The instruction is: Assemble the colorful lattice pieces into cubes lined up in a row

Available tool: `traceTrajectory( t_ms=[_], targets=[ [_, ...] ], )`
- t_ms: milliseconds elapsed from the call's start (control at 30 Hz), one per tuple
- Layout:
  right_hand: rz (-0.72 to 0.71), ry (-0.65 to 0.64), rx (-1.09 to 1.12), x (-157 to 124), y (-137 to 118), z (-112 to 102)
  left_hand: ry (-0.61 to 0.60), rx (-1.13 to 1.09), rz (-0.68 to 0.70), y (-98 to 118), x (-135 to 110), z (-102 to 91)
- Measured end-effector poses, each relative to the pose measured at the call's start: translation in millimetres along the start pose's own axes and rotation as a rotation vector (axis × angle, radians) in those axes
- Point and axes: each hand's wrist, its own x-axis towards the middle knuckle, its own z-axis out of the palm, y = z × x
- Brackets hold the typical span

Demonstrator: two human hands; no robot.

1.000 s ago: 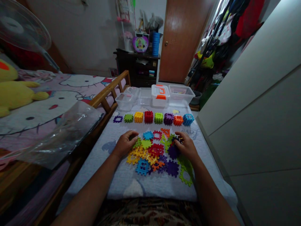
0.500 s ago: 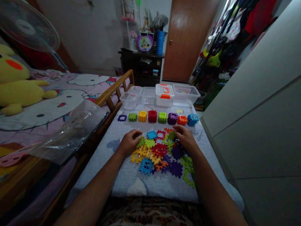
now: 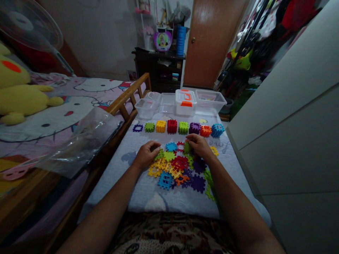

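A heap of flat, coloured interlocking plastic tiles (image 3: pixel 180 169) lies on a grey cloth-covered table (image 3: pixel 143 190). My left hand (image 3: pixel 145 153) rests at the heap's left edge with its fingers curled onto a green tile. My right hand (image 3: pixel 198 145) lies over the heap's upper right, fingers bent down onto green and purple tiles; what they pinch is hidden. Behind the heap stands a row of assembled cubes (image 3: pixel 182 127) in green, yellow, red, purple, orange and blue, with a flat purple tile (image 3: pixel 137 128) at its left end.
Clear plastic boxes (image 3: pixel 145 106) and a white case with an orange handle (image 3: pixel 185 102) stand at the table's far edge. A bed with a wooden rail (image 3: pixel 127 102), a clear plastic bag (image 3: pixel 87 137) and a yellow plush toy is on the left. A white cabinet (image 3: pixel 291 116) is on the right.
My right hand has moved up and left across the heap, from its right side to its upper part. My left hand has stayed at the heap's left edge. The camera has shifted slightly.
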Motion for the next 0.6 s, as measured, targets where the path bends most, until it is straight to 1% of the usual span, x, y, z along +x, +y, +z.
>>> traceTrajectory(
  t_ms=[67,133,233,300,367,467,533,600],
  targets=[
    [-0.019,0.022,-0.057,0.6,0.1,1.6,-0.004,0.001,-0.006,1.5,-0.3,-0.3],
    [-0.053,0.064,-0.134,-1.7,-0.7,-2.4,-0.005,0.004,-0.005,2.3,-0.5,-0.4],
    [-0.102,0.109,-0.237,-11.9,-3.7,-20.0,-0.006,0.012,0.011,1.0,-0.7,0.0],
    [-0.108,0.099,-0.289,-24.1,-6.1,-36.8,-0.015,0.023,0.028,-1.1,-0.8,0.3],
    [-0.102,0.084,-0.35,-40.8,-7.5,-54.4,-0.011,0.052,0.067,-2.4,-0.9,-0.2],
    [-0.1,0.079,-0.451,-73.0,-5.1,-75.7,0.004,0.159,0.184,1.8,-2.2,-3.6],
    [-0.125,0.055,-0.5,-97.6,0.1,-83.6,-0.017,0.263,0.275,9.8,-5.4,-7.0],
    [-0.13,0.018,-0.548,-123.1,7.6,-86.0,-0.064,0.365,0.365,20.5,-11.9,-9.7]
  ],
)
